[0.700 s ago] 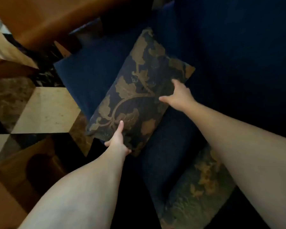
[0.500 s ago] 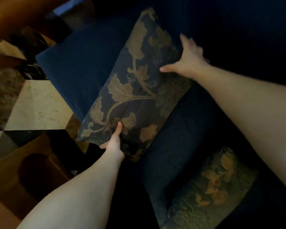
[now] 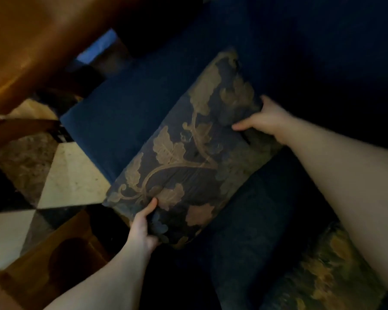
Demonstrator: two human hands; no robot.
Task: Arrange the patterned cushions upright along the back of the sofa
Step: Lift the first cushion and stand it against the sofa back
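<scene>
Both hands are gripping the leaf-patterned cushion [image 3: 188, 157]: left hand [image 3: 143, 229] pinching its near edge, right hand [image 3: 264, 119] closed on its far edge, now carrying it deeper toward the sofa [image 3: 126, 113] back, so standing it up looks close.

bare blue seat [image 3: 126, 121] left, second cushion [image 3: 327, 271] right

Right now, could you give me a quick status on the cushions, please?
Both hands shut on leaf-patterned cushion: left hand near edge, right hand far edge. Second patterned cushion lying on sofa seat. Nothing blocking.
</scene>
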